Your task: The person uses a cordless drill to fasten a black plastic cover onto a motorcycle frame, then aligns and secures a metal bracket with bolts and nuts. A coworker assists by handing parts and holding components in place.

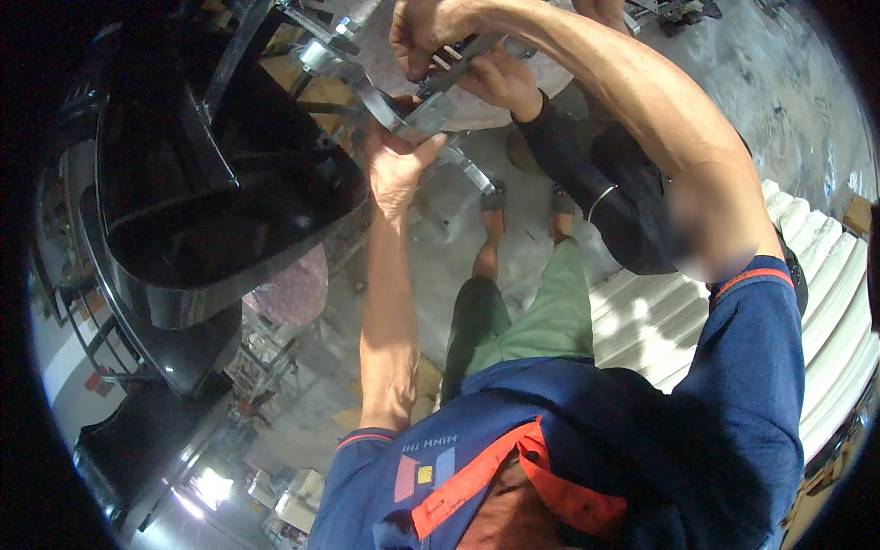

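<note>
My left hand [396, 171] is wrapped round the lower side of a curved silvery metal bracket [380, 108], with the thumb stretched along it. Above it, my right hand [423, 37] reaches over from the right with bent fingers pressed together by the far end of the bracket; what they pinch is hidden. Beside my right hand, a co-worker's hand [502, 81] in a black sleeve touches the same metalwork. A shiny bolt fitting [319, 57] sits at the bracket's upper left. A flat metal strip [469, 169] slants down past my left thumb.
A large glossy black shell [229, 229] on a metal frame fills the left side. White ribbed panels [660, 321] lie at the right, near the co-worker. A pinkish round object [291, 289] stands below the black shell. Grey concrete floor [440, 247] shows around my feet.
</note>
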`<act>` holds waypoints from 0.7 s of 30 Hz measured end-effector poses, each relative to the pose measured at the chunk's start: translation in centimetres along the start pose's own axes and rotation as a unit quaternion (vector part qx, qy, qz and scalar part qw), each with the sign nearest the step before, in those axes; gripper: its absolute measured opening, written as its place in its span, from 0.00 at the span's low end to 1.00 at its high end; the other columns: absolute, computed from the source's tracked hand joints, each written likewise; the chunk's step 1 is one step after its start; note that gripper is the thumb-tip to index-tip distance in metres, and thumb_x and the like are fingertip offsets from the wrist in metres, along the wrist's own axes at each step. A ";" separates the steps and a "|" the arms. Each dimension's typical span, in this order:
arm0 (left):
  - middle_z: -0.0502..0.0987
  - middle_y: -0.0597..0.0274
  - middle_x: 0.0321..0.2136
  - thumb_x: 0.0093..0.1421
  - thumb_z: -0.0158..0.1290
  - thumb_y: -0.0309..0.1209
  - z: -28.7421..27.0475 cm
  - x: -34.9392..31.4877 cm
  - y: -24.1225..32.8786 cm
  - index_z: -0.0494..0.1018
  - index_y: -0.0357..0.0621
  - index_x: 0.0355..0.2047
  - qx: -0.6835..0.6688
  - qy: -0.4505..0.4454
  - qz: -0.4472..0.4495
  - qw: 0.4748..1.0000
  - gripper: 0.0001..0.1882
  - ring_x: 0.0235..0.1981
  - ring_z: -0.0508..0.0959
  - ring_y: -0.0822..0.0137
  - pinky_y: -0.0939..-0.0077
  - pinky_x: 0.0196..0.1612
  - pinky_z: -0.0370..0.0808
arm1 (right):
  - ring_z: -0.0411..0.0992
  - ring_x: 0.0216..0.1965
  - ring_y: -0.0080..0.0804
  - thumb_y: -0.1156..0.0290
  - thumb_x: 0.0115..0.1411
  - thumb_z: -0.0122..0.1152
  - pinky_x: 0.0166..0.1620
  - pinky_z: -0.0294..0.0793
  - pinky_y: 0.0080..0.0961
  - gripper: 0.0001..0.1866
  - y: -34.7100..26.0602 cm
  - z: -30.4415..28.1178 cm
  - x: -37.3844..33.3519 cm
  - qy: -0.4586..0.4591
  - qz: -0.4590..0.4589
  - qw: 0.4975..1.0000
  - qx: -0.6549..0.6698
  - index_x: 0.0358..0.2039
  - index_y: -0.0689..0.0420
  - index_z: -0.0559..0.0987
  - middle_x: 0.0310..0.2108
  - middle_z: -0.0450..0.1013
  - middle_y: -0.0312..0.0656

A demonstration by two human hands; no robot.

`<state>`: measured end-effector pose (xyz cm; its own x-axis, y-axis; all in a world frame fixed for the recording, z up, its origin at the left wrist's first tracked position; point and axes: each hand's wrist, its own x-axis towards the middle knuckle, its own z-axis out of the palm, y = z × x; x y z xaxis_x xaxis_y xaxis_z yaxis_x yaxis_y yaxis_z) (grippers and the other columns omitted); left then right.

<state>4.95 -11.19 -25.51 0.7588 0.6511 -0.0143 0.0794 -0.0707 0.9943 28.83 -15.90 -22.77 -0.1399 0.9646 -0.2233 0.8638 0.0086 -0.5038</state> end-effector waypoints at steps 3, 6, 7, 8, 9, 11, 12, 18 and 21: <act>0.74 0.59 0.46 0.42 0.70 0.25 0.1 -0.3 0.3 0.70 0.40 0.50 -0.013 0.009 -0.027 1.000 0.33 0.46 0.76 0.64 0.67 0.51 0.73 | 0.78 0.29 0.41 0.65 0.57 0.64 0.32 0.75 0.34 0.11 -0.1 0.2 -0.7 -0.001 -0.002 1.000 -0.001 0.34 0.60 0.83 0.29 0.79 0.51; 0.74 0.59 0.47 0.43 0.70 0.25 0.3 -0.3 0.5 0.69 0.40 0.50 -0.013 0.015 -0.041 0.999 0.33 0.46 0.76 0.65 0.68 0.49 0.74 | 0.78 0.29 0.40 0.65 0.57 0.64 0.32 0.75 0.34 0.11 -0.5 0.1 -0.7 -0.003 -0.006 1.000 -0.006 0.34 0.61 0.83 0.29 0.79 0.50; 0.73 0.59 0.47 0.43 0.70 0.24 0.4 -0.3 0.4 0.69 0.40 0.51 -0.013 0.022 -0.043 0.999 0.34 0.46 0.76 0.65 0.68 0.49 0.75 | 0.78 0.29 0.40 0.65 0.57 0.64 0.32 0.76 0.34 0.12 -0.8 0.2 -0.7 -0.002 -0.006 1.000 -0.004 0.34 0.61 0.83 0.29 0.79 0.50; 0.73 0.59 0.47 0.43 0.70 0.24 0.5 -0.2 0.4 0.69 0.40 0.51 -0.027 0.018 -0.039 0.999 0.34 0.46 0.76 0.65 0.69 0.48 0.75 | 0.78 0.29 0.40 0.65 0.58 0.64 0.32 0.76 0.33 0.12 -1.0 0.3 -0.5 -0.004 -0.010 1.000 -0.006 0.34 0.61 0.83 0.29 0.79 0.50; 0.73 0.59 0.46 0.43 0.71 0.24 0.5 -0.1 0.3 0.68 0.40 0.52 -0.040 0.019 -0.036 0.998 0.34 0.45 0.76 0.65 0.69 0.47 0.76 | 0.78 0.29 0.40 0.64 0.58 0.64 0.32 0.76 0.33 0.12 -1.1 0.2 -0.3 -0.003 -0.006 1.000 -0.003 0.34 0.61 0.83 0.28 0.79 0.50; 0.74 0.58 0.46 0.43 0.71 0.23 0.6 0.2 0.0 0.68 0.40 0.52 -0.055 0.021 -0.029 0.998 0.35 0.45 0.77 0.65 0.70 0.47 0.77 | 0.78 0.29 0.39 0.64 0.58 0.64 0.32 0.76 0.33 0.12 -1.3 0.4 0.1 -0.003 -0.012 1.000 -0.010 0.34 0.61 0.83 0.28 0.79 0.49; 0.74 0.58 0.45 0.43 0.71 0.23 0.5 0.3 -0.1 0.68 0.40 0.52 -0.054 0.021 -0.027 0.998 0.36 0.45 0.77 0.65 0.70 0.47 0.77 | 0.79 0.29 0.39 0.64 0.58 0.64 0.32 0.76 0.33 0.12 -1.3 0.5 0.0 -0.001 -0.008 1.000 -0.007 0.34 0.61 0.83 0.28 0.79 0.49; 0.76 0.57 0.45 0.43 0.73 0.24 0.0 0.8 -0.6 0.68 0.37 0.53 0.001 0.025 -0.021 0.999 0.37 0.44 0.78 0.65 0.69 0.47 0.77 | 0.79 0.28 0.38 0.63 0.58 0.64 0.31 0.77 0.32 0.12 -1.3 0.8 0.7 0.000 -0.016 1.000 -0.008 0.34 0.61 0.83 0.28 0.80 0.48; 0.76 0.57 0.45 0.44 0.72 0.22 0.3 1.0 -0.6 0.67 0.36 0.53 -0.058 0.026 0.025 0.998 0.36 0.44 0.79 0.65 0.69 0.48 0.77 | 0.79 0.28 0.37 0.63 0.58 0.65 0.31 0.77 0.32 0.13 -1.3 0.7 0.8 0.002 -0.020 1.000 -0.006 0.34 0.61 0.83 0.27 0.80 0.47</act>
<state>5.82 -10.73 -26.19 0.7256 0.6871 0.0376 -0.0345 -0.0183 0.9992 27.30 -15.29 -22.86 -0.1730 0.9644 -0.2002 0.8632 0.0505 -0.5023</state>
